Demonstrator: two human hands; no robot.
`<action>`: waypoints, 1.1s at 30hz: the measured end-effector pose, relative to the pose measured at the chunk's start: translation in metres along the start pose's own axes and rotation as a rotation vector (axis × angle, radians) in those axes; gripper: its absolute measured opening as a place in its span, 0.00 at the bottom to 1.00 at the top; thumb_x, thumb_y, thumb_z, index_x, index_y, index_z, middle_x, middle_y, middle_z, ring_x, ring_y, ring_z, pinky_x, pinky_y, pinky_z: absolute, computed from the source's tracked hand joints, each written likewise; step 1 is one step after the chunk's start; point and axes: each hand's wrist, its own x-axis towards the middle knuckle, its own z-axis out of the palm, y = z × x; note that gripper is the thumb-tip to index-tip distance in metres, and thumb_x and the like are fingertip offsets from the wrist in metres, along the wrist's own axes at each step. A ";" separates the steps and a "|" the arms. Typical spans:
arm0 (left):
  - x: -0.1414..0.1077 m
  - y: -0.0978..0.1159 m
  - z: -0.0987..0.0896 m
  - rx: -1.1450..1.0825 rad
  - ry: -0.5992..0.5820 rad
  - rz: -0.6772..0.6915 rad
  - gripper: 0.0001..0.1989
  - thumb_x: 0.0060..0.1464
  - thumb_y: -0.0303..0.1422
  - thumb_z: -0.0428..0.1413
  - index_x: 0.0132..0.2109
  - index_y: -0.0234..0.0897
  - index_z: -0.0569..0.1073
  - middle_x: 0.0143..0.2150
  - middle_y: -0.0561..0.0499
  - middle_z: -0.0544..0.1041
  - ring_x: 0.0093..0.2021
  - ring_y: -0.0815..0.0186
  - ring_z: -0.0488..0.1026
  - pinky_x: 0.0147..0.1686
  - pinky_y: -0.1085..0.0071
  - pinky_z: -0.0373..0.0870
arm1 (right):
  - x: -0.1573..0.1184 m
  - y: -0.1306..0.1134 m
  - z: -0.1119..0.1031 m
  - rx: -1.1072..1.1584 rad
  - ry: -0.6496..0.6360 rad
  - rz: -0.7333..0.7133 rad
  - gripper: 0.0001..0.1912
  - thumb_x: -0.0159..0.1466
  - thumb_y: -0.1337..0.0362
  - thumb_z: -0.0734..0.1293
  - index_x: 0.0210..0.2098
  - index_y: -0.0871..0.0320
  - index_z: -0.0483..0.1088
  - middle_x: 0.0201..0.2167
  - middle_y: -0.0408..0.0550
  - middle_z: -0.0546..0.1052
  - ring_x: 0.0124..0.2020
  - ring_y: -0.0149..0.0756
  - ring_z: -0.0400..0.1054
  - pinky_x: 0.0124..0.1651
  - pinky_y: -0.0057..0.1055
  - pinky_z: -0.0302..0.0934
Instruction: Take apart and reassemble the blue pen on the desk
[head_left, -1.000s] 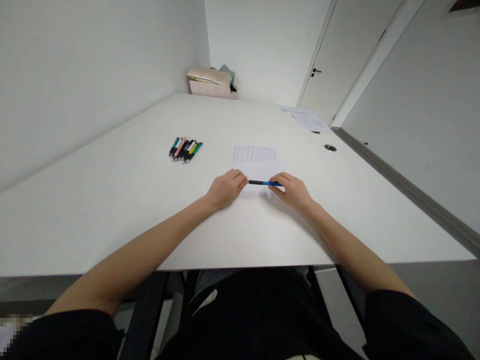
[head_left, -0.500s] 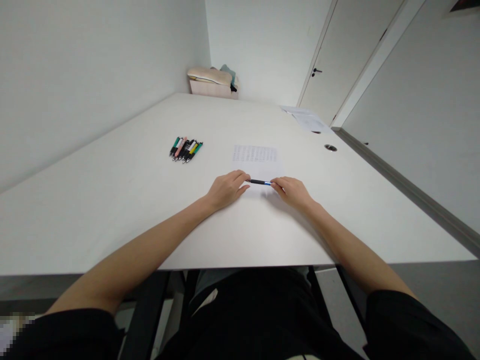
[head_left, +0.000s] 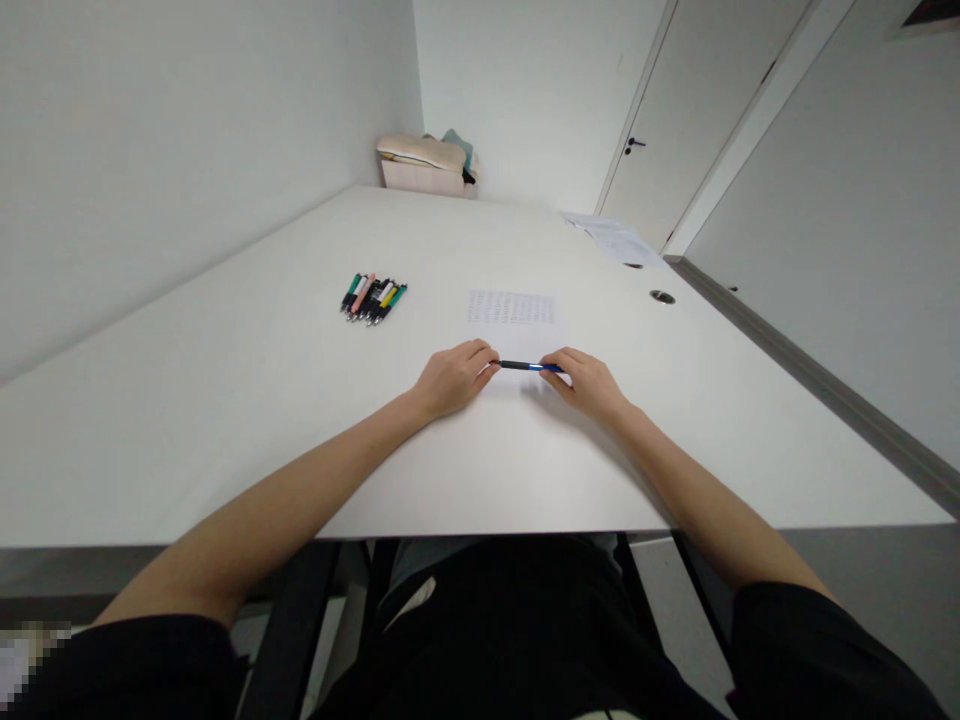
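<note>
A black and blue pen (head_left: 517, 366) lies level between my two hands, over the lower part of a white sheet with rows of print (head_left: 512, 308). My left hand (head_left: 456, 378) pinches its black end between thumb and fingers. At the blue end, my right hand (head_left: 583, 378) has its fingertips closed on the barrel. Several pens (head_left: 372, 299) in green, white, pink, black and yellow lie side by side in a pile, left of the sheet and beyond my left hand.
The white table (head_left: 247, 400) runs back to a box with cloth on top (head_left: 422, 165). More papers (head_left: 615, 240) lie at the far right, near a round table fitting (head_left: 662, 297). A wall borders the left side.
My left thumb has closed in on the pen's black end. My right fingers have shifted slightly, and more of the blue end shows between them.
</note>
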 end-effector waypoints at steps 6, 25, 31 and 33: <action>-0.001 -0.001 0.002 0.032 -0.029 -0.001 0.15 0.63 0.34 0.42 0.40 0.33 0.72 0.40 0.45 0.74 0.40 0.66 0.72 0.38 0.71 0.68 | 0.000 -0.001 0.000 0.026 0.014 -0.014 0.10 0.64 0.60 0.59 0.41 0.56 0.68 0.38 0.49 0.75 0.39 0.35 0.68 0.42 0.30 0.60; -0.001 -0.004 0.004 0.031 0.035 0.064 0.09 0.60 0.32 0.47 0.41 0.35 0.71 0.41 0.48 0.76 0.40 0.67 0.73 0.38 0.73 0.67 | 0.001 0.001 0.003 -0.091 -0.063 0.048 0.17 0.68 0.59 0.53 0.38 0.57 0.70 0.34 0.49 0.77 0.35 0.34 0.69 0.39 0.29 0.58; -0.001 -0.004 0.002 0.020 0.013 0.057 0.12 0.61 0.34 0.46 0.42 0.34 0.71 0.41 0.47 0.76 0.40 0.66 0.73 0.38 0.72 0.67 | 0.000 0.003 0.003 -0.009 0.027 -0.021 0.12 0.66 0.60 0.57 0.38 0.58 0.68 0.35 0.50 0.76 0.34 0.35 0.68 0.38 0.30 0.60; -0.001 -0.004 0.001 0.020 0.006 0.054 0.12 0.61 0.35 0.46 0.42 0.34 0.72 0.41 0.47 0.76 0.40 0.66 0.73 0.38 0.72 0.67 | 0.000 0.004 0.003 0.011 0.041 -0.036 0.10 0.65 0.61 0.57 0.39 0.57 0.67 0.35 0.50 0.75 0.35 0.35 0.68 0.39 0.31 0.61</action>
